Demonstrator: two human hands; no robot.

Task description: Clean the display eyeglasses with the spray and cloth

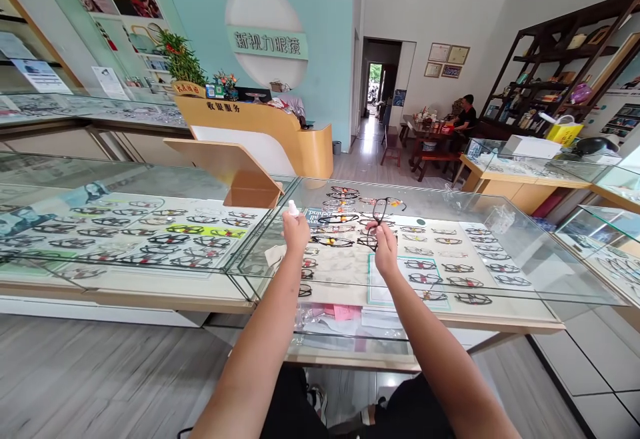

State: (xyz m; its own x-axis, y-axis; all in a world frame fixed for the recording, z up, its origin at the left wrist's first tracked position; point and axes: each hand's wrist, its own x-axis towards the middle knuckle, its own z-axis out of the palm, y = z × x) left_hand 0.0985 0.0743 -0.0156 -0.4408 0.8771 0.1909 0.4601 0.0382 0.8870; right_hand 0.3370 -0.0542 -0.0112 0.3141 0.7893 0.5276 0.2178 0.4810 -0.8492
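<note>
Above the glass display case [480, 209], my left hand [297, 231] is wrapped round a small white spray bottle [293, 208], whose top sticks up past the fingers. Dark-framed eyeglasses [381, 208] are pinched in my right hand [387, 247], held upright over the case. Several pairs of eyeglasses [331, 242] lie in rows between and beyond my hands, some with small orange or yellow tags. A pale cloth [273, 256] rests just left of my left wrist. The lower part of the bottle is hidden by my palm.
A tilted mirror stand [227, 166] stands at the left joint of the counters. The left case [125, 189] holds many more frames. Beyond are a wooden cashier desk [315, 149] and a person [465, 116] seated by a table. Crumpled clear plastic [503, 219] lies at right.
</note>
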